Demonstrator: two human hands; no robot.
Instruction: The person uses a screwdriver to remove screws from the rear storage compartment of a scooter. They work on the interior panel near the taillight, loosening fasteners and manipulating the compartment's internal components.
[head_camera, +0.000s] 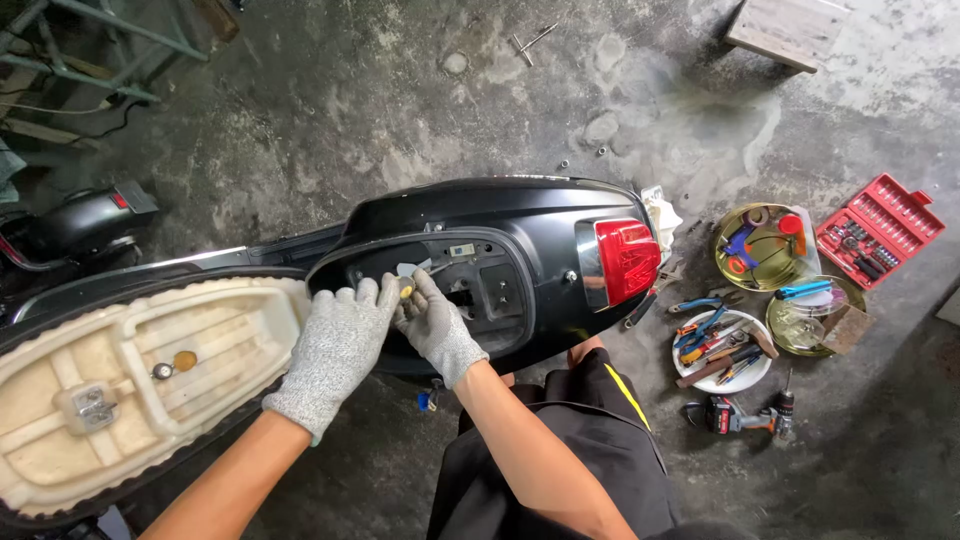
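Gloves cover both my hands at the open compartment of a black scooter (520, 215), whose seat (130, 375) is flipped up to my left, pale underside showing. My left hand (340, 345) rests half-curled on the compartment's edge, gripping nothing I can see. My right hand (435, 325) pinches a small yellowish part (405, 291) between fingertips, just inside the rim. The red tail light (625, 258) sits to the right; beyond it, on the concrete floor (350, 110), lie bowls of tools (722, 352) and a red socket set (880, 230).
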